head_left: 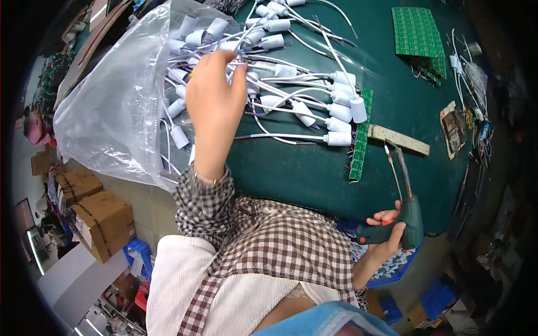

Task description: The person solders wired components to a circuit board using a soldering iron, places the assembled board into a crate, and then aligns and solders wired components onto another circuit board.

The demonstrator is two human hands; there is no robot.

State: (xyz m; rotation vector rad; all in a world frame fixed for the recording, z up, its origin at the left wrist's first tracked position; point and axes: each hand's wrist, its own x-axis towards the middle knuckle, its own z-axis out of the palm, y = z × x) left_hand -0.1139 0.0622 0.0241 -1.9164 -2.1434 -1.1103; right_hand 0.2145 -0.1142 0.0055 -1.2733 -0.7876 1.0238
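Observation:
My left hand (216, 92) reaches into a heap of white lamp sockets (337, 139) with white cables. Its thumb and fingers are drawn together among the cables, and whatever lies between them is hidden. My right hand (386, 232) is wrapped around the dark green handle of a soldering gun (412, 221) at the table's near right. A thin feed tube runs beside the gun's metal barrel, and both tips meet near a pale, narrow block (399, 139). Left of the block lies a green circuit board strip (361, 134), with several sockets lined up along it.
A clear plastic bag (112, 117) lies open at the left around part of the heap. Green circuit board panels (417, 33) lie at the far right of the green table (280, 182). Loose wires and a stained pad (453, 130) are along the right edge.

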